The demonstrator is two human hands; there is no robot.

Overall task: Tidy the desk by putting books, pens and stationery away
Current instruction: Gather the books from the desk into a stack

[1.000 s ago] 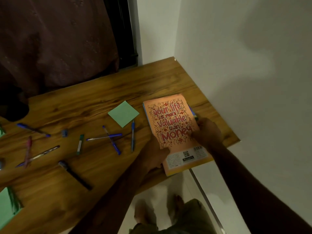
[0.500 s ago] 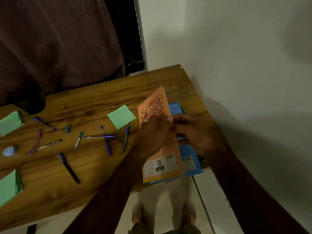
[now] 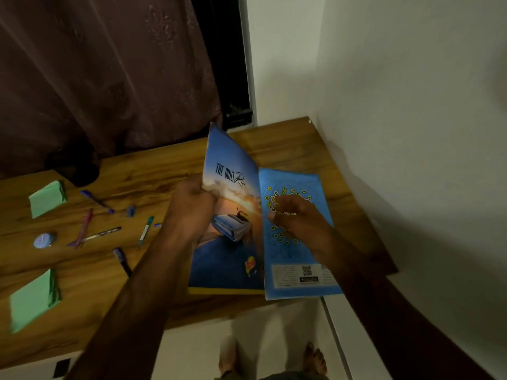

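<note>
My left hand (image 3: 192, 207) grips the left edge of a book (image 3: 230, 259) with a blue cover showing a car, and holds it tilted up off the wooden desk (image 3: 288, 144). Beside it a light-blue book (image 3: 296, 278) with a QR code lies flat near the desk's right front corner. My right hand (image 3: 296, 218) hovers over that book with loosely curled fingers; I cannot tell whether it touches. Left of the books lie loose pens: a blue pen (image 3: 97, 201), a pink pen (image 3: 83, 227), a green pen (image 3: 145, 230) and a black pen (image 3: 122, 260).
Two green note pads (image 3: 46, 198) (image 3: 33, 300) lie at the desk's left. A small round object (image 3: 44, 239) and a blue cap (image 3: 131, 211) sit among the pens. A white wall borders the desk on the right, and a curtain (image 3: 109, 78) hangs behind it.
My left hand lifted the orange-covered book off the light-blue one and turned it, so its blue car cover now faces me. My right hand let go and moved over the light-blue book.
</note>
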